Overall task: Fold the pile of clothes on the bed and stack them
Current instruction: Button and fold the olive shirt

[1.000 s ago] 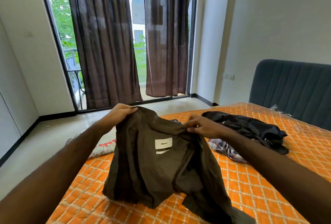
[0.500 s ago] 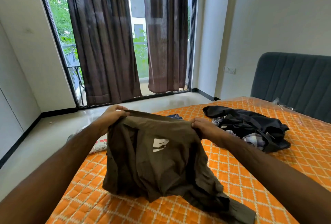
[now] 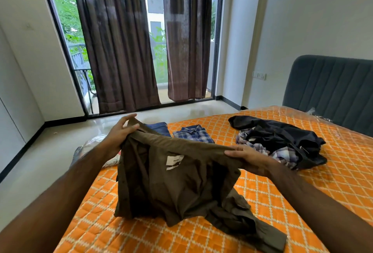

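Observation:
An olive-brown shirt (image 3: 177, 184) with a white neck label hangs in front of me over the orange quilted bed (image 3: 333, 182). My left hand (image 3: 119, 133) grips its upper left edge and my right hand (image 3: 248, 157) grips its upper right edge, stretching the top edge taut. The lower part and one sleeve lie crumpled on the bed. A loose pile of dark and checked clothes (image 3: 282, 141) lies to the right. Behind the shirt lie a folded blue checked shirt (image 3: 193, 134) and folded jeans (image 3: 159, 128).
A grey padded headboard (image 3: 331, 91) stands at the right. Brown curtains (image 3: 121, 40) hang over the glass doors ahead. A patterned bundle (image 3: 109, 162) sits off the bed's left edge by the pale floor.
My hands have moved apart and stretched the shirt's top edge wider. The view has tilted, and the folded checked shirt and jeans behind are visible now.

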